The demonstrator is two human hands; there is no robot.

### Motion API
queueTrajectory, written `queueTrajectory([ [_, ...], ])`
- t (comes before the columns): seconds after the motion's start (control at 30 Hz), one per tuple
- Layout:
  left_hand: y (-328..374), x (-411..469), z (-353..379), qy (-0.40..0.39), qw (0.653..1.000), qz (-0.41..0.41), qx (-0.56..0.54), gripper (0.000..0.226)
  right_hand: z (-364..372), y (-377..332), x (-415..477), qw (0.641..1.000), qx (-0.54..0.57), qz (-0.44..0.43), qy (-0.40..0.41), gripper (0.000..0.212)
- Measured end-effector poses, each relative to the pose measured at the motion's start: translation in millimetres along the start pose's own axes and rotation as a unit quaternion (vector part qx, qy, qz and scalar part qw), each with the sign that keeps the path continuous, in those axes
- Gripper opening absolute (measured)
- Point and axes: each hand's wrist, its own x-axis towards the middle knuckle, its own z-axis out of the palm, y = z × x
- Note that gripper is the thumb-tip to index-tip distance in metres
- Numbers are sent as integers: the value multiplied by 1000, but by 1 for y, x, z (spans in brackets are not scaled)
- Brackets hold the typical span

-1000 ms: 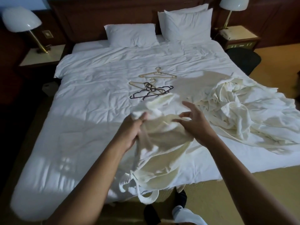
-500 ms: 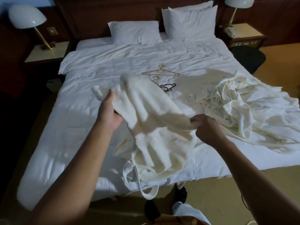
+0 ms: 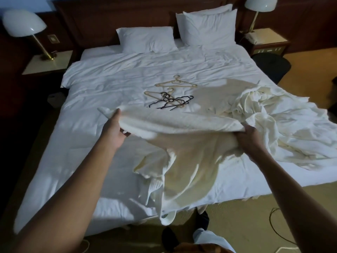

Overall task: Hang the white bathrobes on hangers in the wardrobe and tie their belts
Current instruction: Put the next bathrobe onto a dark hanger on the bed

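Both hands grasp a white robe (image 3: 182,143) spread above the near bed (image 3: 91,152), left hand (image 3: 114,132) and right hand (image 3: 250,138) at its upper edge. Hangers (image 3: 169,97) lie beyond. The dangling belt (image 3: 168,219) could slip free or snag.

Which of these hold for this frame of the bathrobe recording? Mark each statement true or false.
1. Both hands grip one white bathrobe stretched between them. True: the left hand and the right hand each hold an edge of the white bathrobe.
2. The hangers lie on the bed beyond the held robe. True: the hangers rest on the bed.
3. A hanger is already inside the held robe. False: none shows in it, and the hangers lie apart from it.
4. The heap of white cloth lies on the person's left. False: the heap of white cloth lies on the right.
5. Only one bedside lamp is visible. False: there is a left lamp and a right lamp.
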Motion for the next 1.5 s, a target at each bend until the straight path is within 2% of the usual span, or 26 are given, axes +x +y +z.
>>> queueTrajectory([
  [0.07,-8,5,4,-10,995,-5,102,46,-13,-21,3,992,113,29,55,28],
  [0.1,-15,5,8,-13,985,-3,174,52,-21,-35,2,987,145,29,69,27],
  [0.2,-43,-11,33,-28,941,43,334,90,-35,-92,-1,974,218,-8,60,26],
  [0.23,-53,-23,46,-62,930,69,355,99,-36,-109,-1,970,239,-24,47,24],
  [0.27,-63,-36,62,-124,920,91,360,106,-33,-124,1,965,258,-40,30,22],
  [0.33,-77,-64,99,-258,878,129,383,111,-17,-153,1,955,287,-69,-19,18],
  [0.37,-82,-70,115,-284,855,169,400,101,-7,-164,1,949,301,-82,-52,18],
  [0.4,-82,-70,129,-272,853,201,398,83,2,-174,0,937,323,-95,-96,20],
  [0.47,-70,-59,145,-186,918,190,293,39,13,-181,3,899,376,-113,-193,33],
  [0.5,-61,-52,143,-161,944,167,236,26,14,-174,7,888,380,-121,-227,45],
  [0.53,-50,-51,138,-147,954,151,215,23,16,-162,13,896,349,-134,-239,59],
  [0.6,-35,-50,120,-128,950,137,248,29,27,-124,19,946,171,-169,-217,86],
  [0.63,-32,-50,113,-111,952,133,254,33,39,-103,16,959,72,-165,-218,97],
  [0.7,-32,-48,102,-101,966,101,216,40,72,-64,1,955,-52,-129,-263,103],
  [0.73,-32,-50,101,-118,971,83,191,41,89,-49,-6,955,-57,-111,-270,94],
  [0.8,-37,-50,95,-170,970,66,161,42,114,-31,-15,966,-11,-77,-248,59],
  [0.87,-39,-45,78,-172,968,70,172,43,116,-26,-14,977,22,-53,-203,44],
  [0.97,-30,-32,42,-77,972,92,202,38,86,-22,-1,982,118,-20,-146,30],
  [1.03,-23,-24,16,5,967,107,232,24,60,-28,8,976,198,-5,-93,21],
  [1.1,-18,-21,-2,38,952,123,278,5,38,-49,7,959,274,29,-68,25],
  [1.17,-8,-19,-5,23,946,124,299,4,19,-78,5,945,316,32,-72,25],
  [1.27,31,-17,24,11,943,176,282,14,-11,-127,7,934,354,-14,-44,23],
  [1.37,83,-24,75,-20,916,279,289,30,-47,-181,14,905,419,-70,-20,22],
  [1.43,113,-31,105,-48,902,307,301,25,-72,-210,17,887,451,-102,-18,20],
  [1.5,137,-35,126,-48,886,311,339,29,-90,-228,20,888,431,-155,-30,17],
])
